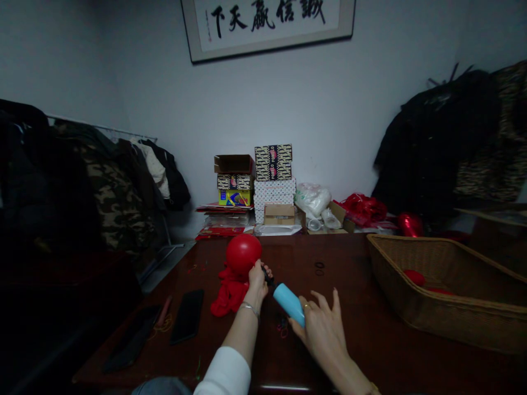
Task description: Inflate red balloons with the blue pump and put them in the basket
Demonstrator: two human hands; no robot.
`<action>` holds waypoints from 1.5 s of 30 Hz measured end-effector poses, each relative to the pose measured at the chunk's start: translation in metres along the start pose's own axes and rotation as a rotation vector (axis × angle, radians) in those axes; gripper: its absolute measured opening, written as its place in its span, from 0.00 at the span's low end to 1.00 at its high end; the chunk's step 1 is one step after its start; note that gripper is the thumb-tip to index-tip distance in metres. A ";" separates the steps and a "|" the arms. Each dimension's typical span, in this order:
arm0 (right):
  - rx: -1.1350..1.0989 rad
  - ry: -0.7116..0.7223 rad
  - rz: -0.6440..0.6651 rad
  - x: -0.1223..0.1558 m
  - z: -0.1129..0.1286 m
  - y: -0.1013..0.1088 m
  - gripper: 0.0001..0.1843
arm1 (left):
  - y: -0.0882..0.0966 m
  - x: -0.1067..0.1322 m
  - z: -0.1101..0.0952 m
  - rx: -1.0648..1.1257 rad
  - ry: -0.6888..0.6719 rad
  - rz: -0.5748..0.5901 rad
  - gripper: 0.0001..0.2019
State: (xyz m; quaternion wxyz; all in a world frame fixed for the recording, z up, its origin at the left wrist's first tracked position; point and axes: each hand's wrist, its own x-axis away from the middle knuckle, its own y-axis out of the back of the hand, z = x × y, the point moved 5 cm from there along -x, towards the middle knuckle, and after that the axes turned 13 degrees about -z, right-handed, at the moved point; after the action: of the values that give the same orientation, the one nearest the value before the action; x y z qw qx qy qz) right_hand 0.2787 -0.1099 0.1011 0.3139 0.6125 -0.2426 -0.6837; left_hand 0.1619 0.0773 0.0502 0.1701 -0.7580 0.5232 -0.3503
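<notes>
My left hand is closed around the neck of a partly inflated red balloon, pinching it onto the black nozzle of a light blue hand pump. My right hand grips the pump's rear end with thumb and palm, while several fingers stick out. The pump slants from my right hand up to the balloon. Just under the balloon, a heap of flat red balloons lies on the dark wooden table.
A wicker basket with red balloons stands at right. Two black phones lie at left. Boxes, bags and red wrapping crowd the table's far edge. Clothes hang on both sides. Small rubber bands lie near the pump.
</notes>
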 end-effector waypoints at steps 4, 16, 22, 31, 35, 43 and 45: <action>-0.013 0.022 -0.023 0.024 -0.020 0.006 0.21 | 0.001 -0.001 -0.008 0.003 -0.010 -0.009 0.11; 0.007 0.104 -0.094 0.049 -0.046 0.021 0.22 | -0.005 0.007 -0.003 0.025 0.037 0.023 0.10; 0.016 0.001 -0.058 0.024 -0.027 0.021 0.19 | -0.008 0.015 0.011 0.020 0.041 0.054 0.10; 0.030 -0.027 -0.008 -0.002 -0.007 0.000 0.19 | -0.006 0.023 0.024 -0.035 0.039 0.032 0.09; 0.026 -0.028 0.007 0.000 -0.004 -0.001 0.20 | -0.002 0.021 0.021 -0.041 0.020 0.001 0.09; -0.014 -0.015 -0.025 0.028 -0.022 0.005 0.20 | 0.002 0.008 0.016 -0.016 -0.008 0.018 0.12; -0.014 0.023 -0.045 0.040 -0.030 0.007 0.20 | 0.002 0.005 0.010 -0.016 -0.012 0.021 0.13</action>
State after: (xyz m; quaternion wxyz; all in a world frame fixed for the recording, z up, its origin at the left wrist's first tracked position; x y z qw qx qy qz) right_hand 0.3072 -0.1417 0.0748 0.3054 0.6234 -0.2202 -0.6853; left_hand 0.1681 0.0711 0.0435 0.1708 -0.7559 0.5329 -0.3399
